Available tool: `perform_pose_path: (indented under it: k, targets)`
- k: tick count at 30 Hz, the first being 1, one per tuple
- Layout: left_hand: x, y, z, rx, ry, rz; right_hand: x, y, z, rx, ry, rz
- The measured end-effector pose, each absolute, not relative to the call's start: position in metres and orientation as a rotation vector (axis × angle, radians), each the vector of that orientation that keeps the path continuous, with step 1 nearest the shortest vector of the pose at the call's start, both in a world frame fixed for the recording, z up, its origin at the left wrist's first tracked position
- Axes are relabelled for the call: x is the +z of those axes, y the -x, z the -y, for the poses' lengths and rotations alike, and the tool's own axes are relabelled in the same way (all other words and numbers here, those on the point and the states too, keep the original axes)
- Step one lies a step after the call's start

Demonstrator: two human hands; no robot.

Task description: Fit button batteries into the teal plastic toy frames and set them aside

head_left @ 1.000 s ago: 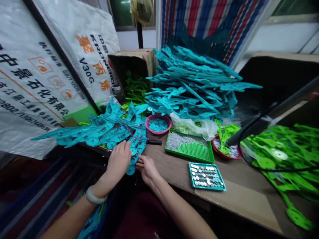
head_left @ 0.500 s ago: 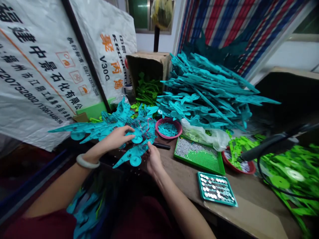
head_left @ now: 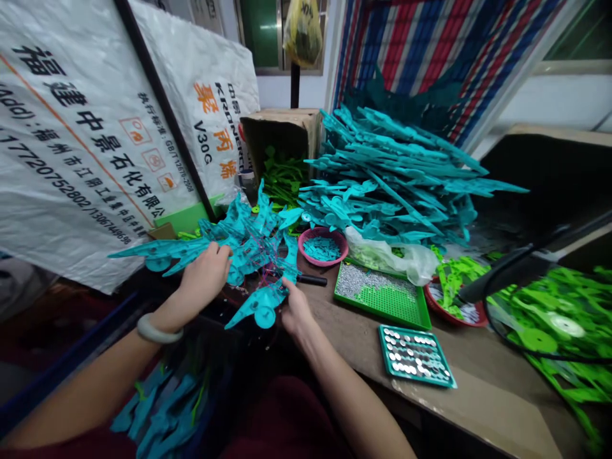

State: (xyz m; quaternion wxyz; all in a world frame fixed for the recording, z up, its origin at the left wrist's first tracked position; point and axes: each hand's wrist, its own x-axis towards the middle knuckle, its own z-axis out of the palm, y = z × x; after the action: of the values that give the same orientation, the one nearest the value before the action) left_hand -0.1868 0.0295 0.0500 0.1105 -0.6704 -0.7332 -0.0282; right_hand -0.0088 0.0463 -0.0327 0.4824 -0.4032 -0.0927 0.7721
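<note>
My right hand [head_left: 295,309] pinches one end of a flat teal plastic part [head_left: 258,306] with a pointed tip and a round disc. My left hand [head_left: 208,274] is closed over teal parts in the heap to the left; its fingertips are hidden among them. That heap of teal parts [head_left: 248,223] has thin reddish wires tangled through it. Just beyond my right hand lies a black handle [head_left: 312,280], its far end hidden by the heap.
A pink basket [head_left: 345,253] holds small teal pieces. Right of it are a green tray [head_left: 382,306] of small metal pieces, a teal tray [head_left: 449,382] of shiny discs and a red bowl [head_left: 480,319]. A tall teal stack [head_left: 396,172] stands behind; a black arm [head_left: 502,274] juts in from the right.
My left hand has moved left, off the disc area near the held part, and its fingers have curled in onto the heap. My right hand keeps its hold on the teal part.
</note>
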Motion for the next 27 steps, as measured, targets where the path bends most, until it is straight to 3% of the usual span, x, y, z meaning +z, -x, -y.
perform_pose_path:
  k: [7, 13, 20, 27]
  targets:
    - [0.055, 0.215, -0.047, -0.219, 2.039, 2.221, -0.041, -0.014, -0.015, 1.714, 1.050, 0.482]
    - [0.059, 0.224, -0.004, -0.426, 2.159, 2.199, -0.059, -0.039, -0.017, 1.732, 1.252, 0.741]
    - [0.046, 0.189, 0.059, -0.252, 1.891, 2.200, -0.058, -0.030, -0.006, 1.373, 1.254, 0.973]
    - [0.044, 0.167, 0.062, -0.174, 1.825, 2.131, -0.054, -0.024, 0.007, 1.045, 1.389, 1.368]
